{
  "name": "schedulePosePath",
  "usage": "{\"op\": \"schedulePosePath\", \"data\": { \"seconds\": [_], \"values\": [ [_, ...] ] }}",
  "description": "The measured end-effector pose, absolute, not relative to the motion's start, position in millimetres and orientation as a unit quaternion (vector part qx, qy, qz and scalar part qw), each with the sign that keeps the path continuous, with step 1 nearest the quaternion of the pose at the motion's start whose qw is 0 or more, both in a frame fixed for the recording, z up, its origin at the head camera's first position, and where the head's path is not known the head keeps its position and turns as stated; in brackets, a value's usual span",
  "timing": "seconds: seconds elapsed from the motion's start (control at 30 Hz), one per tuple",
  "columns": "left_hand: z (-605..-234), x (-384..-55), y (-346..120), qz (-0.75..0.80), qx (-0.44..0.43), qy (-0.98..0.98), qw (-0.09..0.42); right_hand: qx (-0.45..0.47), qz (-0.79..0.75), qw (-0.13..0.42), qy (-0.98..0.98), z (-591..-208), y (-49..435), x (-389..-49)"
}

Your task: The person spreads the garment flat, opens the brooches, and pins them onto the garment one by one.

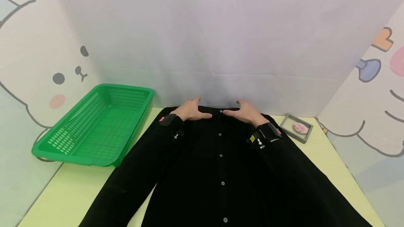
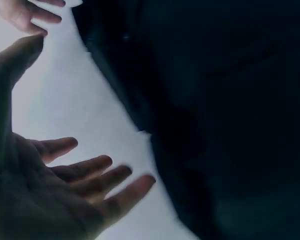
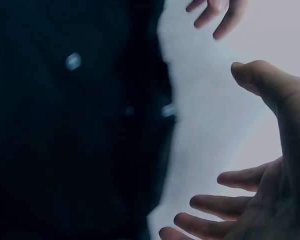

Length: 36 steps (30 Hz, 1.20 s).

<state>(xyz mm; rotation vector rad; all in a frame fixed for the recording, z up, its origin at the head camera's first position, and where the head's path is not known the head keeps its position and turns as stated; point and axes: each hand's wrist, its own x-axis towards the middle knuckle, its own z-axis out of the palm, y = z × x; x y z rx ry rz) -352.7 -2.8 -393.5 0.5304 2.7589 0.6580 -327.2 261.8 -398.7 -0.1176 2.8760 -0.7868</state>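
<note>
At centre, on pale counter: black shirt, front up, collar at the far edge by the backdrop, buttons in a line toward the near side.

Left hand: spread wide over one side of the collar end, thumb well apart from fingers, nothing held. Right hand: likewise wide, on the other side of the top button, nothing held. Contact with cloth: cannot tell.

Step in hand, by judgement: handling of the collar end. For a good job: come in evenly from both sides, with the top button as midpoint. Pinch lightly, thumb above, fingers beneath, equal cloth each side. Keep the button line straight; smooth rather than tug, given cloth probably soft and quick to crease. Watch the wearer's sleeves: black over black, hard to tell apart, easy to snag. Mind the green basket to the left and, to the right, the grey tray with pink oval inside.
</note>
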Motion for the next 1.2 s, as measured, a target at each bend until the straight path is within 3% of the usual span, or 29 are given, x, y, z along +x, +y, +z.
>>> {"op": "schedulePosePath", "data": {
  "seconds": [0.27, 0.6, 0.7, 0.93, 1.03, 1.07, 1.2],
  "values": [
    [-426, -362, 5, 0.257, 0.181, 0.939, 0.140, -0.006, -0.300, 0.105, 0.948, -436, 269, -334],
    [-424, -359, 4, 0.305, 0.138, 0.939, 0.082, -0.020, -0.313, 0.017, 0.949, -437, 270, -327],
    [-419, -356, -1, 0.306, 0.170, 0.935, 0.061, -0.047, -0.314, -0.002, 0.948, -431, 273, -322],
    [-541, -483, -16, 0.285, 0.239, 0.927, 0.047, -0.070, -0.329, -0.010, 0.942, -425, 280, -316],
    [-547, -478, -12, 0.299, 0.210, 0.928, 0.072, -0.058, -0.334, 0.010, 0.941, -432, 281, -317],
    [-551, -477, -11, 0.310, 0.202, 0.926, 0.075, -0.061, -0.338, 0.015, 0.939, -440, 284, -320],
    [-572, -479, -6, 0.335, 0.170, 0.923, 0.088, -0.063, -0.333, -0.028, 0.940, -544, 336, -396]
  ]
}}
